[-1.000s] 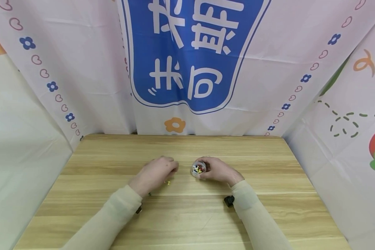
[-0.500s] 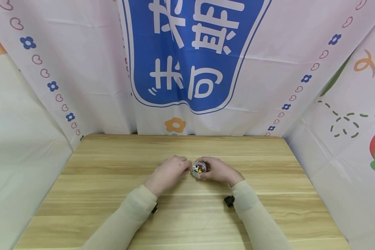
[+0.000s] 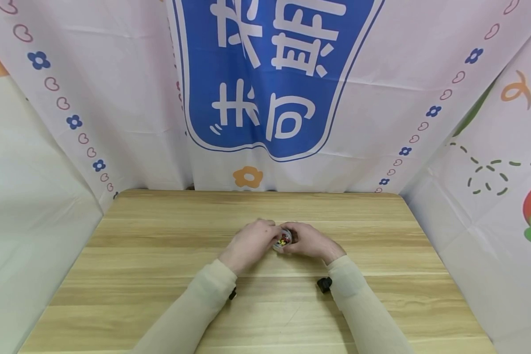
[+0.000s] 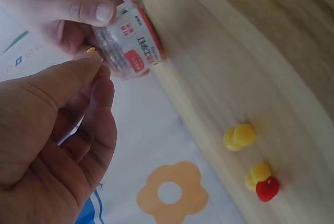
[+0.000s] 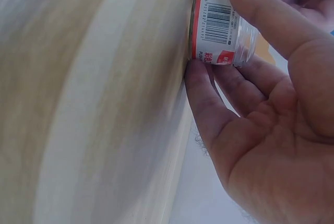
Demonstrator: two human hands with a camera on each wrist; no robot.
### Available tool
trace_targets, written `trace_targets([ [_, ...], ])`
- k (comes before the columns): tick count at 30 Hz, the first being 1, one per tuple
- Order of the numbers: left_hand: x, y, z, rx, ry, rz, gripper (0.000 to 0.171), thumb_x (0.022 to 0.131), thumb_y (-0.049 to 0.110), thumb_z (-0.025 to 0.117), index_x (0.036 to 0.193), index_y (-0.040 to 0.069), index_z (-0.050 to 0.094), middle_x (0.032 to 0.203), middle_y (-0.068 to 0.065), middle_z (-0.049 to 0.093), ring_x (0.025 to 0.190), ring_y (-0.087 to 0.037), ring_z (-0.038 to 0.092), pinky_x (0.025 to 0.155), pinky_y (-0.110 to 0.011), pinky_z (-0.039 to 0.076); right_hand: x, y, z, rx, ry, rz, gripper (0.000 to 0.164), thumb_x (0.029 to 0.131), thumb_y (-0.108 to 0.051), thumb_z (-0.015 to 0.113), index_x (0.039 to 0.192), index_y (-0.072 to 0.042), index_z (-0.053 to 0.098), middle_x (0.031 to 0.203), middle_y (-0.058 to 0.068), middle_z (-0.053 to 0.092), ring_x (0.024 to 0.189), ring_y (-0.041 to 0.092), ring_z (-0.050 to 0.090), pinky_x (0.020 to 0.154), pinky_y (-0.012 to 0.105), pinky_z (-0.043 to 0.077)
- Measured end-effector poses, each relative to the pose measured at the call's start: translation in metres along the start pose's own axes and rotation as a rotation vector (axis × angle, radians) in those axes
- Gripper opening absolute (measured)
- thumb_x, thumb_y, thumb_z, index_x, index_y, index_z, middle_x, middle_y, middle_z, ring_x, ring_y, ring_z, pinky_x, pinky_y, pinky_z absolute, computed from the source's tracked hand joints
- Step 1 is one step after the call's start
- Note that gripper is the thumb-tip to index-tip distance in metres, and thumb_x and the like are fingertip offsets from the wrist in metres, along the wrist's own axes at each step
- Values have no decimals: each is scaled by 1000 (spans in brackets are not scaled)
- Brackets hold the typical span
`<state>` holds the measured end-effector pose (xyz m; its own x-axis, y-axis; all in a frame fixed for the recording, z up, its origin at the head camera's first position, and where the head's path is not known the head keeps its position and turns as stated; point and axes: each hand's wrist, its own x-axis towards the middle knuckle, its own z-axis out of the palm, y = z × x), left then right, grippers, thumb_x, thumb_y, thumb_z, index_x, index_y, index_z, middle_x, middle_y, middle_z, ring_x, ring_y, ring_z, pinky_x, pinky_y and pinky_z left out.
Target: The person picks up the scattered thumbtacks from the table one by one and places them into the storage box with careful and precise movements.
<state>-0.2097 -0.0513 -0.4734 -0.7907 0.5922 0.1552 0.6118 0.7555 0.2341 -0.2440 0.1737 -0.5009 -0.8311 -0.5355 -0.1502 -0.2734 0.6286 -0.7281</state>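
My right hand [image 3: 310, 242] grips a small clear jar [image 4: 128, 38] with a white and red label, its thumb and fingers around the sides. The jar stands upright on the table, and colourful push pins [image 3: 283, 241] show inside its open mouth. Over the jar's left rim, my left hand [image 3: 251, 245] pinches a yellow push pin [image 4: 91, 50] between thumb and fingertips. In the left wrist view, yellow push pins [image 4: 243, 134] and a red push pin [image 4: 267, 189] lie on the table. The left hand and arm hide them in the head view.
The wooden table [image 3: 159, 211] reaches back to a printed white curtain [image 3: 150, 123], with more cloth at both sides. A black wrist camera [image 3: 324, 284] sits under the right sleeve, close to the tabletop.
My left hand has moved right, from the pins on the table to the jar's mouth, and now covers part of it. The right hand and the jar have stayed in place.
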Motion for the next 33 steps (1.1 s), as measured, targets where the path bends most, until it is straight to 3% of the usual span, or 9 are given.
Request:
trace_targets([
  [7,3,-1,2,37,-2,-2,10,114,15,79,115,18,88,107,1,80,106,-25,80,85,-39,69,0,-1,0,-28,5,0,57,102,-18,92,155,-12,73,146,8,80,126,20,73,120,50,60],
  [14,0,-6,-2,48,7,45,13,111,14,82,118,19,92,104,0,80,100,-23,79,84,-38,69,0,0,-1,-23,3,-16,53,103,-16,92,153,-11,74,142,8,81,124,21,74,116,48,61],
  [22,-16,-17,-15,-21,-4,4,13,110,10,83,119,15,90,109,-2,81,105,-22,78,93,-41,70,1,1,-1,-13,10,-4,55,102,-19,94,152,-10,74,144,9,81,132,24,75,122,52,60],
  [33,-36,-29,-22,70,-70,-27,11,106,8,86,115,13,90,107,-6,84,102,-25,82,95,-41,72,0,0,-1,6,7,4,54,102,-16,94,152,-10,73,142,9,81,130,24,75,122,53,60],
])
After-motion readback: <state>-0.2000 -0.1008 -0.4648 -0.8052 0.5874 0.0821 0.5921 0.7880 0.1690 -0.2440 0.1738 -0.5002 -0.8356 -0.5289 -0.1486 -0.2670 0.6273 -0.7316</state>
